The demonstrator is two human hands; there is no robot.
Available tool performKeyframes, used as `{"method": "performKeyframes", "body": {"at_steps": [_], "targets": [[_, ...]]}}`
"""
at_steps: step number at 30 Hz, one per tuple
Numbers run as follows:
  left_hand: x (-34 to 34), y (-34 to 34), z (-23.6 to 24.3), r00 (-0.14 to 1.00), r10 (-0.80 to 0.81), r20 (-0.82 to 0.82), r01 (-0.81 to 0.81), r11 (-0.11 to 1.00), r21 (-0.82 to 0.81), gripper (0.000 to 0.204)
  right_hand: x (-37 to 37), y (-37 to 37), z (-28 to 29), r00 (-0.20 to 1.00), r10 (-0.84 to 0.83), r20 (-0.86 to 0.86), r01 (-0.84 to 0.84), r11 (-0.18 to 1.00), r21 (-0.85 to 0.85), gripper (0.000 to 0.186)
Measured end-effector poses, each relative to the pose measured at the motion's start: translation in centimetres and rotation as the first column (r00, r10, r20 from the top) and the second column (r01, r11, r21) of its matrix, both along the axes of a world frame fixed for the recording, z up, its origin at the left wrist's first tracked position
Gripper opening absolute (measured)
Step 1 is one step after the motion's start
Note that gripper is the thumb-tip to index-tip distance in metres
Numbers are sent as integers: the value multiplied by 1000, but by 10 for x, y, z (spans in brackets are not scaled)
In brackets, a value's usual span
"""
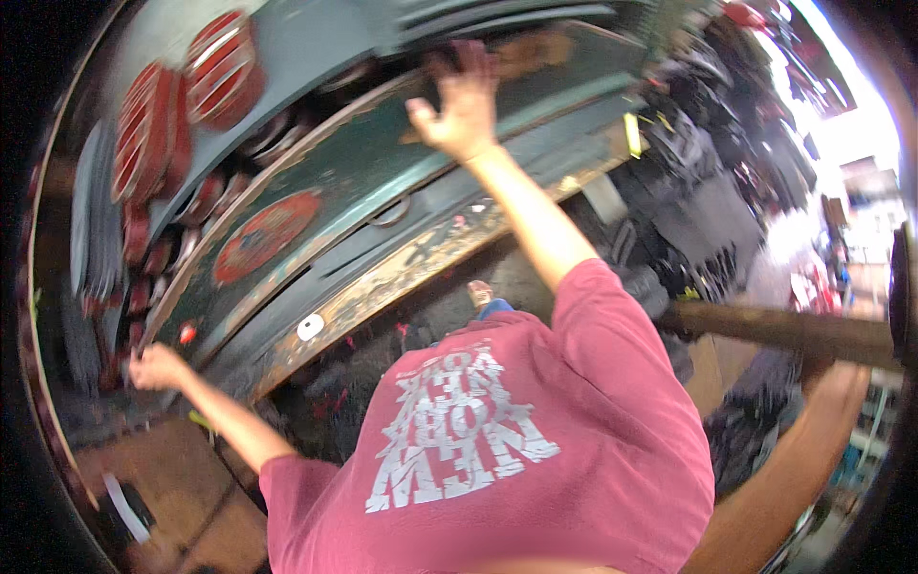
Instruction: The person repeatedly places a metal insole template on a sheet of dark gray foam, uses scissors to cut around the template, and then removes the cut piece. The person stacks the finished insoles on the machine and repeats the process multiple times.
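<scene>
Nearest, below a maroon T-shirt (612, 402) with pale lettering, runs a worn wooden ledge (382, 284) with a small white round piece (311, 327) on it, and beyond that a long dark green board (354, 163) with a red oval patch (268, 237) slants between the two arms. The left hand (158, 368) is curled at the board's left end, though I cannot tell whether it grips the edge, while the right hand (464, 110), fingers spread, is over its right part. Farther off, red striped oval pieces (225, 72) sit on a grey shelf (316, 43).
</scene>
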State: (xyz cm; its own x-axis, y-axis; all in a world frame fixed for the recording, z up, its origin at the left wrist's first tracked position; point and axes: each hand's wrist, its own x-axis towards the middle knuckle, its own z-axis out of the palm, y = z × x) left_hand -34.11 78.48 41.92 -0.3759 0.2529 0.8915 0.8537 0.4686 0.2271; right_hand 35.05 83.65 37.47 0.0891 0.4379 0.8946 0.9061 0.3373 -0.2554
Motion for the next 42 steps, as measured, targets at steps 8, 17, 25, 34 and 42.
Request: {"method": "performKeyframes", "body": {"at_steps": [8,17,25,34,42], "targets": [[37,-2,8,759,-628,-175,638,770,4,32,-54,-174,-96,844,239,-480,-496,688,-530,55],[29,14,14,919,-377,-116,366,925,-103,44,-67,-178,-152,972,236,-5,-177,713,-678,67],[8,28,19,877,-436,-200,356,871,-337,38,-71,-173,-149,978,187,94,-60,681,-730,67],[-27,48,9,783,-538,-312,380,811,-445,35,-81,-163,-144,975,182,129,1,574,-819,75],[-13,60,3,889,-457,-42,405,824,-397,42,-85,-148,-144,951,220,215,101,437,-894,80]]}}
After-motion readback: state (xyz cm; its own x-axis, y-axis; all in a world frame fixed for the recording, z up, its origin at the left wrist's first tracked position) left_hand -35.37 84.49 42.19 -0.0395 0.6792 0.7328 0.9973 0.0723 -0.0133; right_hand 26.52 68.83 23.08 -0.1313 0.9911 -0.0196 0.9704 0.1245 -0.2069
